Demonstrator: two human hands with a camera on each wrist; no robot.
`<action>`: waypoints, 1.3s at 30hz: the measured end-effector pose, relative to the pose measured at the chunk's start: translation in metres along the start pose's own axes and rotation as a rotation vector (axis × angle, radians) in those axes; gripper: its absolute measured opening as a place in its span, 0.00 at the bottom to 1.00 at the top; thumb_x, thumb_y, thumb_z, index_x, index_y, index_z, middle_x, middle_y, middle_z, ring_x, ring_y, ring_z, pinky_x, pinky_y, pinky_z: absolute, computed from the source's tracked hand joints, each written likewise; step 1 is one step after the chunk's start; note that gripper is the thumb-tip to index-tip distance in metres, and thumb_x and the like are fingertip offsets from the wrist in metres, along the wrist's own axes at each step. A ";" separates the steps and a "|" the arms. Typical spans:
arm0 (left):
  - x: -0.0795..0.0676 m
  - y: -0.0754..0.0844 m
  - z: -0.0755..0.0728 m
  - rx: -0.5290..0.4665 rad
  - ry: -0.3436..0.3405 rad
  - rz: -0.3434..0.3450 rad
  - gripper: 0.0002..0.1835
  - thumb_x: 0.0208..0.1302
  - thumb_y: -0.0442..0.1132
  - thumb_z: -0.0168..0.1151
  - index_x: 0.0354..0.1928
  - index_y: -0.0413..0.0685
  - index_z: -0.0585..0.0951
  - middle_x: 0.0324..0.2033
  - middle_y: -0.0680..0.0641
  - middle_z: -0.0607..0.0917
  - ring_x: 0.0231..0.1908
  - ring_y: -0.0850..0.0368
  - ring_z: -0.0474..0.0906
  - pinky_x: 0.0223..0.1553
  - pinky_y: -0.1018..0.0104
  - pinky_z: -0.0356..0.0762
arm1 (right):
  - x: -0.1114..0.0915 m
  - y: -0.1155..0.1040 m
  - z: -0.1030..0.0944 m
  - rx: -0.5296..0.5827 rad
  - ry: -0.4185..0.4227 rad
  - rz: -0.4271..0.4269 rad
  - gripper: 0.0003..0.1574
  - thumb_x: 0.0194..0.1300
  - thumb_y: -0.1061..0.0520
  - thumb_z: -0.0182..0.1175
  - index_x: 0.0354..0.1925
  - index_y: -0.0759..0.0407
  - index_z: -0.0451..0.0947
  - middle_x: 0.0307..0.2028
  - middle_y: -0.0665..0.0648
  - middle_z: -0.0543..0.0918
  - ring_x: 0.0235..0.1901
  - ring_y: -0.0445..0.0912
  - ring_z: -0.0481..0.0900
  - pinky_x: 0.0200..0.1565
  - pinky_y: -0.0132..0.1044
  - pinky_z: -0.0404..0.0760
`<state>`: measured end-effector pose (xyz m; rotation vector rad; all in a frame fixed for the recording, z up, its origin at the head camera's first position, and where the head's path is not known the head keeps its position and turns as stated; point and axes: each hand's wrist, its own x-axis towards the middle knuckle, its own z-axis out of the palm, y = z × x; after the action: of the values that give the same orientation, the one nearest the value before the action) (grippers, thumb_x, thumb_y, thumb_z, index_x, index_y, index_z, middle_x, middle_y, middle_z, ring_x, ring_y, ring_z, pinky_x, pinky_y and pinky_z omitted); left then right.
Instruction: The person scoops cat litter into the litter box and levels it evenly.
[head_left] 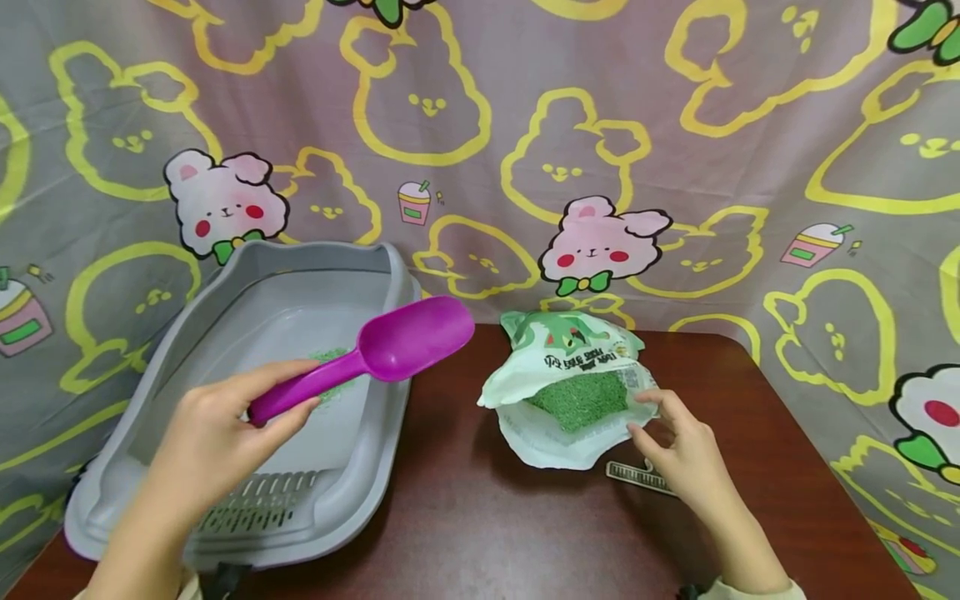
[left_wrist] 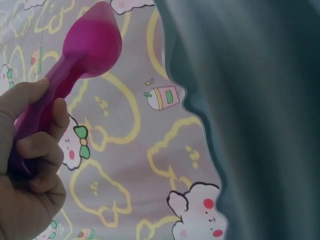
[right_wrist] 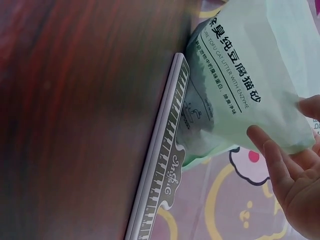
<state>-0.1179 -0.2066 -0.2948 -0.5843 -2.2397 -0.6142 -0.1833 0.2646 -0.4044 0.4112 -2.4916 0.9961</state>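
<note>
A magenta scoop (head_left: 420,333) is gripped by its handle in my left hand (head_left: 217,429), raised over the right side of a grey litter box (head_left: 390,433). No litter shows in the scoop's bowl. Green litter pellets (head_left: 330,375) lie in a small patch on the box floor, partly hidden by the handle. To the right stands an open bag of tofu cat litter (head_left: 562,446), with green pellets visible through its mouth. My right hand (head_left: 686,446) pinches the right edge of the bag's opening between thumb and fingers (right_wrist: 272,155).
A flat, ruler-like piece printed with piano keys (head_left: 637,477) lies on the table beside the bag, partly behind my right hand. The dark brown table (head_left: 480,525) stands against a patterned curtain (head_left: 480,192). A slotted section (head_left: 258,504) forms the box's near end.
</note>
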 end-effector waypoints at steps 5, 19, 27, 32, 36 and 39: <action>0.001 0.010 0.003 -0.007 -0.028 -0.005 0.18 0.53 0.42 0.77 0.47 0.52 0.87 0.29 0.55 0.85 0.20 0.72 0.64 0.20 0.82 0.60 | 0.000 0.000 0.001 -0.021 0.003 0.002 0.24 0.56 0.67 0.69 0.51 0.59 0.75 0.49 0.66 0.86 0.44 0.59 0.86 0.39 0.39 0.86; 0.002 0.031 0.021 -0.114 -0.061 0.032 0.18 0.62 0.53 0.69 0.48 0.51 0.87 0.36 0.52 0.89 0.24 0.67 0.74 0.25 0.82 0.69 | -0.001 0.000 0.001 -0.039 0.002 0.014 0.25 0.56 0.67 0.70 0.52 0.58 0.75 0.48 0.65 0.86 0.40 0.54 0.87 0.38 0.28 0.82; 0.003 0.043 0.034 -0.138 -0.096 0.037 0.24 0.44 0.32 0.79 0.47 0.52 0.87 0.38 0.52 0.90 0.31 0.64 0.83 0.32 0.81 0.77 | 0.000 0.000 0.001 -0.011 0.005 0.004 0.25 0.55 0.68 0.69 0.52 0.61 0.76 0.48 0.66 0.86 0.42 0.59 0.86 0.40 0.12 0.73; 0.003 0.046 0.043 -0.163 -0.124 0.053 0.20 0.50 0.36 0.78 0.48 0.53 0.87 0.39 0.53 0.90 0.35 0.62 0.86 0.36 0.79 0.79 | 0.000 0.001 0.001 -0.004 0.006 0.007 0.25 0.56 0.68 0.69 0.52 0.62 0.75 0.49 0.66 0.86 0.44 0.59 0.86 0.41 0.11 0.72; 0.002 0.049 0.048 -0.173 -0.142 0.066 0.20 0.51 0.38 0.78 0.49 0.53 0.87 0.41 0.53 0.90 0.37 0.61 0.87 0.37 0.77 0.81 | 0.001 0.002 0.001 -0.005 0.004 0.010 0.25 0.56 0.68 0.70 0.52 0.61 0.75 0.49 0.65 0.86 0.42 0.50 0.87 0.40 0.12 0.73; 0.002 0.050 0.052 -0.172 -0.140 0.076 0.21 0.48 0.36 0.78 0.48 0.53 0.87 0.40 0.53 0.90 0.35 0.61 0.87 0.35 0.76 0.80 | 0.001 0.001 0.000 -0.006 0.006 0.013 0.25 0.56 0.67 0.70 0.52 0.61 0.76 0.48 0.65 0.86 0.42 0.46 0.86 0.40 0.12 0.73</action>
<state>-0.1179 -0.1362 -0.3134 -0.8180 -2.2966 -0.7522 -0.1848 0.2650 -0.4049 0.3898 -2.4943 0.9935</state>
